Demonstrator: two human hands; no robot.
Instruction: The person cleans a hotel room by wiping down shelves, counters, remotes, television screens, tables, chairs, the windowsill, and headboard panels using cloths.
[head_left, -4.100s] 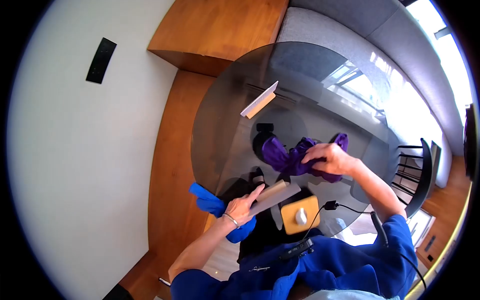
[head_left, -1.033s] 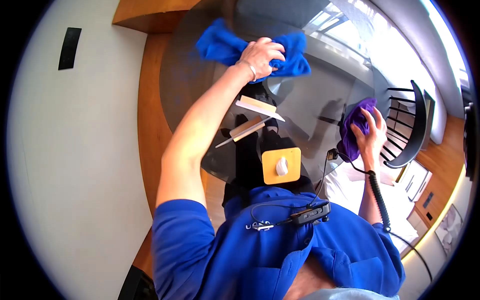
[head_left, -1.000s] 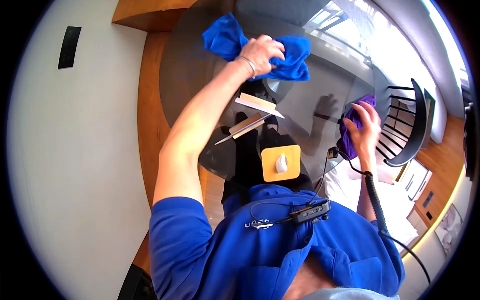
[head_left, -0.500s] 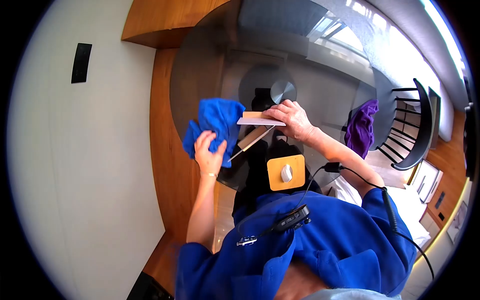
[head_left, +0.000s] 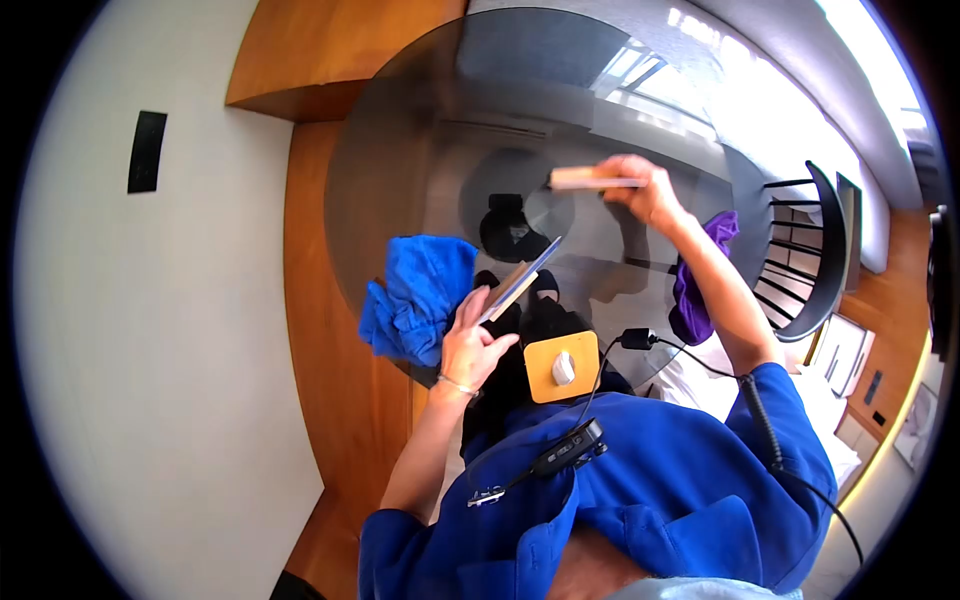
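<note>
My right hand (head_left: 645, 190) is closed on a small holder with a pale wooden base (head_left: 574, 178), lifted over the round glass table (head_left: 390, 180) and blurred by motion. My left hand (head_left: 474, 345) is beside a second holder (head_left: 515, 292), a thin panel on a wooden strip; its fingers are spread, with the fingertips at the holder's lower end. Just left of that hand lies a crumpled blue cloth (head_left: 425, 290). A purple cloth (head_left: 695, 300) rests at the table's right edge, partly behind my right forearm.
A yellow square board with a white object (head_left: 563, 368) lies near my body. A black cable (head_left: 710, 370) runs from a small black box to the right. A black chair (head_left: 825, 250) stands at the right, a grey sofa (head_left: 800, 130) beyond the table, a wooden bench (head_left: 310, 220) at the left.
My right hand has lifted one holder up and to the right. My left hand has let go of the blue cloth and moved right to the other holder, which has turned.
</note>
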